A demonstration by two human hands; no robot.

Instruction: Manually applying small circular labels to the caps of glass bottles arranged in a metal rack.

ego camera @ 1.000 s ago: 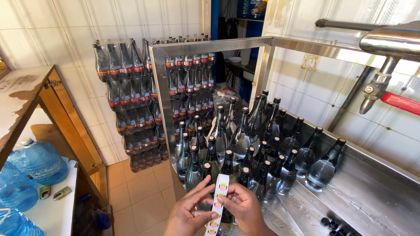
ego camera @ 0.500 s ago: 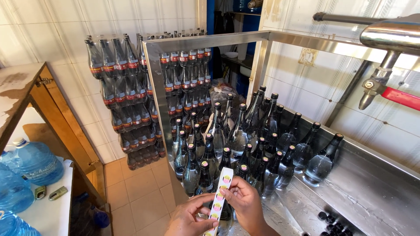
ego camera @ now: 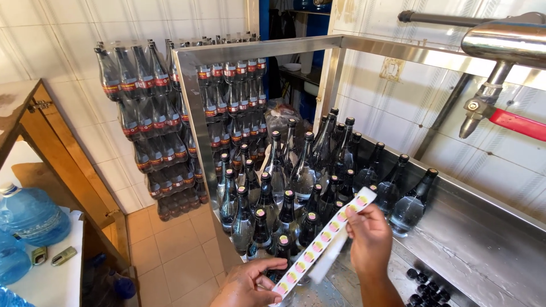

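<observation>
Pinching sticker strip at both ends: your right hand grips upper end, frame centre-right; your left hand closed on lower end, bottom centre. Capped glass bottles behind.

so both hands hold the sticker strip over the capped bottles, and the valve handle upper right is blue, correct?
Not quite. In the head view the valve handle is red, not blue. The rest stands: the left hand and right hand hold the sticker strip over the capped bottles.
</observation>
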